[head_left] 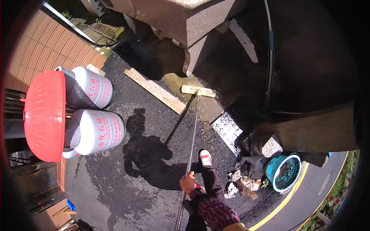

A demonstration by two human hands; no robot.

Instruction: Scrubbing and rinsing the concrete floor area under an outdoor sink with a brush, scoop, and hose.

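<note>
My right hand [187, 182] is closed around the metal pole of a push broom [198, 91]. Its forearm, in a dark patterned sleeve, comes up from the lower right. The pole slants away from me and ends in a wide, cream-coloured head. That head rests on a wet, brownish patch of ground [210, 109], near the foot of a stone structure [189, 61]. The lower pole runs out of the picture at the bottom edge. My left hand is out of sight.
A wooden plank [154, 90] lies left of the broom head. Two gas cylinders [101, 131] and a red dome-shaped cover [45, 115] stand at left. To the right are a patterned tile [226, 130], crumpled rubbish [244, 179] and a teal basin [283, 173]. My red shoe [206, 158] is beside the pole.
</note>
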